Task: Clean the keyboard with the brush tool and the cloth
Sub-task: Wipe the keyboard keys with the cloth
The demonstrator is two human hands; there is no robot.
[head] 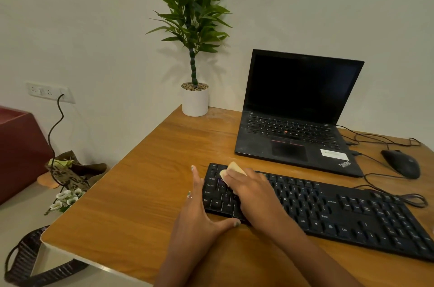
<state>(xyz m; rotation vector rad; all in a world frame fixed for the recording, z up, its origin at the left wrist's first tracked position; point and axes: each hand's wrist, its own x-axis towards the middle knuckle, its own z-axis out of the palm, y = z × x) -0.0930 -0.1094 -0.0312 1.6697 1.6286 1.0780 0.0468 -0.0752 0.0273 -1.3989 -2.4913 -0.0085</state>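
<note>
Two hands are busy: my left hand lies flat and spread, bracing the keyboard on the desk; my right hand presses the cloth onto its left keys. Wiping, I judge; next, sweep rightward.

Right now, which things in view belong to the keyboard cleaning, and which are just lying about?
In use: keyboard; cloth under the right hand; left hand steadying the keyboard's end.

Lying about: laptop; mouse; potted plant; table.
</note>
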